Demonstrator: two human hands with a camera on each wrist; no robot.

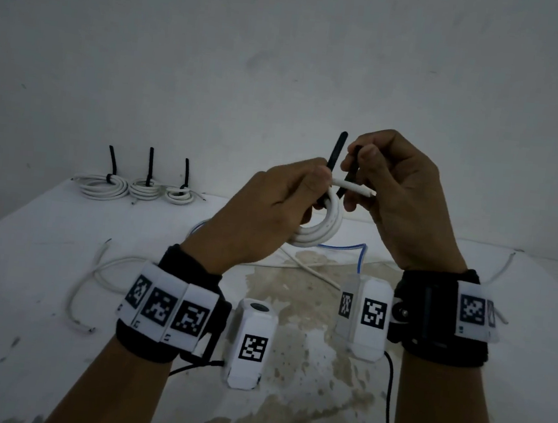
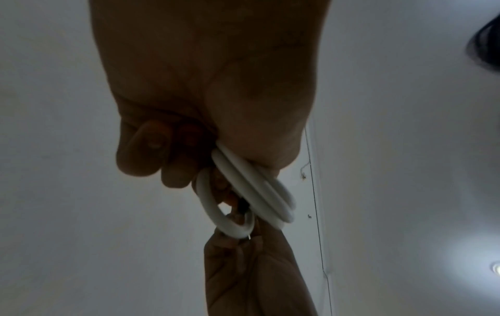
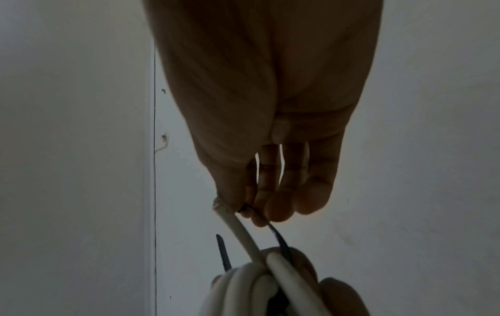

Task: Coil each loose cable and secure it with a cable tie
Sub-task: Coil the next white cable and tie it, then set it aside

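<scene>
My left hand grips a small white coiled cable held up above the table; the wrist view shows its loops clamped between thumb and curled fingers. A black cable tie passes round the coil, one end sticking straight up. My right hand pinches the tie's other end between thumb and forefinger. The coil's free white end juts toward the right hand, also seen as a stub below the right thumb.
Three tied white coils with upright black ties stand at the table's far left. A loose white cable lies at the left, a blue-tinted cable and white strands lie under my hands. The white table is stained in the middle.
</scene>
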